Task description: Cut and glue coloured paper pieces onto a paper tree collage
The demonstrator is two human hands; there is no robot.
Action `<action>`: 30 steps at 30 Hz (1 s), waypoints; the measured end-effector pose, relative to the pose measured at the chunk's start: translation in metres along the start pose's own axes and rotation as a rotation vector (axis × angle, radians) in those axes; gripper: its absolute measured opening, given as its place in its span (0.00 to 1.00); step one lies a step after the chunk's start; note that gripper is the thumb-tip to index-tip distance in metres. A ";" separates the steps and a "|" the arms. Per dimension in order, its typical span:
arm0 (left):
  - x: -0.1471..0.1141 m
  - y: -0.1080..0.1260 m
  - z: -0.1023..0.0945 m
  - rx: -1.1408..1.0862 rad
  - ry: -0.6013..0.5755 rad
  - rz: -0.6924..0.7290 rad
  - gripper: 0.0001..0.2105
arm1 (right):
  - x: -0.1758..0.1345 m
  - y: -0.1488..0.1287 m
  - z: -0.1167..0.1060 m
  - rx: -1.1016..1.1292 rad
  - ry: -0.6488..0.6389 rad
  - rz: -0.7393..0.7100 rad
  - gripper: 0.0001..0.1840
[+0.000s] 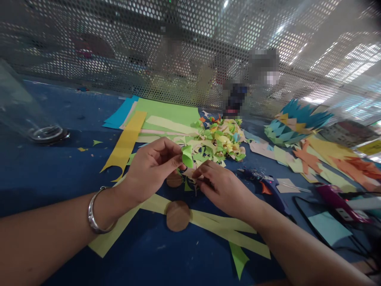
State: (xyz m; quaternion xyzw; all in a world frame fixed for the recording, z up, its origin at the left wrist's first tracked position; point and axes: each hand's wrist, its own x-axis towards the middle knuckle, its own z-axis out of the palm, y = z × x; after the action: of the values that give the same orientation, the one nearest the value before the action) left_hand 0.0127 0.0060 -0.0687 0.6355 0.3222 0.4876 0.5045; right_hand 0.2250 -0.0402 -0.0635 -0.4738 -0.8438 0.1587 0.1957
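My left hand (153, 169), a silver bangle at its wrist, pinches a small curled piece of green paper (187, 156) between thumb and fingertips. Close beside it, the fingers of my right hand (218, 182) are pressed together over the paper scraps; what they grip is too small to make out. Below the hands lies a round brown disc (177, 215) on pale yellow paper strips (226, 230). A second brown disc (174, 180) is partly hidden behind my left hand. Just beyond the hands spreads a heap of curled paper pieces (226, 139).
A glue gun (272, 190) lies right of my right hand, near a purple power strip (342, 204) with black cables. Green sheets (169, 113) and a yellow strip (125, 139) lie behind. A layered paper piece (297, 123) stands at right, a clear glass vessel (49, 134) at left.
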 end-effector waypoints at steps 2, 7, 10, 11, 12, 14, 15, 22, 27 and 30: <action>0.000 0.000 0.000 0.004 0.002 0.000 0.04 | -0.002 0.001 -0.001 0.031 0.007 0.007 0.09; 0.001 0.001 0.001 0.004 -0.005 -0.017 0.05 | -0.002 0.002 -0.003 0.042 0.004 0.024 0.09; 0.001 0.001 0.003 0.008 -0.003 -0.023 0.05 | -0.001 0.001 -0.001 0.013 -0.013 0.013 0.07; 0.001 0.001 0.003 0.011 -0.003 -0.027 0.05 | 0.000 0.001 0.000 0.000 -0.019 0.009 0.07; 0.001 0.002 0.003 0.013 -0.007 -0.032 0.05 | 0.000 0.002 0.001 -0.012 -0.025 0.004 0.07; 0.000 0.002 0.002 0.014 -0.017 -0.042 0.05 | 0.001 0.002 0.003 -0.031 -0.034 -0.009 0.07; 0.000 0.003 0.002 0.017 -0.022 -0.046 0.05 | 0.001 0.002 0.003 -0.039 -0.037 -0.014 0.07; 0.001 0.002 0.001 0.021 -0.015 -0.037 0.05 | -0.002 -0.001 -0.001 0.005 0.001 -0.049 0.08; 0.005 -0.004 -0.003 -0.017 0.047 -0.044 0.06 | -0.010 -0.011 -0.011 0.177 -0.021 -0.063 0.07; 0.005 -0.007 -0.005 0.006 0.030 -0.050 0.04 | -0.014 -0.014 -0.018 0.283 -0.027 -0.073 0.07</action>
State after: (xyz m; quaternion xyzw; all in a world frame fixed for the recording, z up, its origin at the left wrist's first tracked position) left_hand 0.0107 0.0143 -0.0734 0.6214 0.3471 0.4835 0.5095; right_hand 0.2300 -0.0575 -0.0442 -0.4083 -0.8323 0.2752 0.2546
